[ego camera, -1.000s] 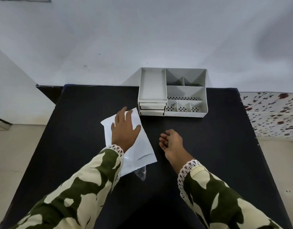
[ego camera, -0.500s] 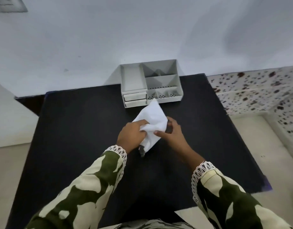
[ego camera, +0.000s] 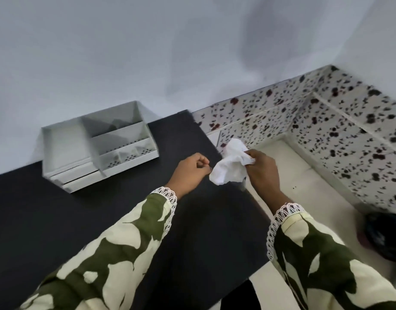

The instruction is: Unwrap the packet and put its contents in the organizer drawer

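A crumpled white packet (ego camera: 229,168) hangs above the right edge of the black table (ego camera: 92,220), with my right hand (ego camera: 263,170) closed on its right side. My left hand (ego camera: 191,171) is a closed fist just left of the packet, its fingertips at the packet's left tip. A small dark bit shows at those fingertips; I cannot tell what it is. The packet's contents are hidden. The white organizer (ego camera: 65,130) stands at the back left against the wall, with its two drawers (ego camera: 80,179) at its front left, both pushed in.
The table ends just right of my hands, and pale floor (ego camera: 304,186) lies below. A speckled tiled skirting (ego camera: 326,121) runs along the wall to the right. A dark bag (ego camera: 387,238) lies on the floor at the far right.
The packet went from flat on the table to lifted and crumpled between both hands, then over the table's right edge. My view has swung right, so the organizer now sits far left.
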